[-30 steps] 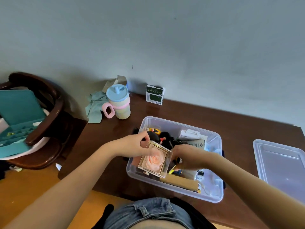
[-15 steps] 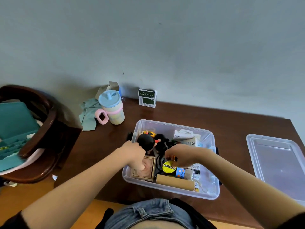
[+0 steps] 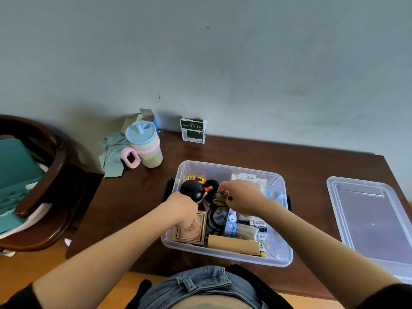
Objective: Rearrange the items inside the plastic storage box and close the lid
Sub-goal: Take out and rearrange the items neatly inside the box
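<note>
Fingers of our left hand curl down inside the plastic storage box, closed around something just beneath the black-headed doll, apparently its body, though our knuckles hide the contact. Directly under that hand lies the framed rose, flat on the box floor. Fingers of our right hand are bunched over a small dark item at their tips, pinching it just above the yellow-and-black tape roll; what the item is we cannot tell.

Toward us from the right-hand fingers sit the blue panda tape, a clear bottle and the tan cardboard tube along the near wall. The lid lies on the tabletop well to the right of both hands, apart from the box.

We judge this to be mid-rearranging. To do it well, we should lay the doll on its side in the far left corner, beside the frame and not on top of it, so nothing rises above the rim. The small piece should go into a gap near the tape rolls, pressed low. Before reaching for the lid, we should check that the doll's head clears the rim, or the lid may not seat.
</note>
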### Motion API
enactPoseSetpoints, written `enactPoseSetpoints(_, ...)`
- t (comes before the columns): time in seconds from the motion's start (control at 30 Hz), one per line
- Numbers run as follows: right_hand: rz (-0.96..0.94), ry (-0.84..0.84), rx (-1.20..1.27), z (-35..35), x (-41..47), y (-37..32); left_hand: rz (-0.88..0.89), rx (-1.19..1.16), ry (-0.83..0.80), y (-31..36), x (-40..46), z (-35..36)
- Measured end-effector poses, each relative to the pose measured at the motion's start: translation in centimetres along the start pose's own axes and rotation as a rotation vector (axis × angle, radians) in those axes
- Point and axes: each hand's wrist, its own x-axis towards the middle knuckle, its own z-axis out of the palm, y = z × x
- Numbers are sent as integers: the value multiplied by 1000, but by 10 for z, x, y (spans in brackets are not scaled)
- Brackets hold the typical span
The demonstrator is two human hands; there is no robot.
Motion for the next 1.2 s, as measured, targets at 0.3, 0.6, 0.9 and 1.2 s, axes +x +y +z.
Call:
enactPoseSetpoints(0.3,70,256,130,2,-5,-12,32,26,144,-4,8,37)
enactPoseSetpoints(0.6,36,5,24,26,-26,-1,48,-130,279,-2,13,46)
enactPoseSetpoints(0.9,-149,-100,-187,36,4,-10,82,-300,149,-8,15,29)
enactPoseSetpoints(1.2,-151,-77,-56,14,2,7,24,-447,207,-5,11,38)
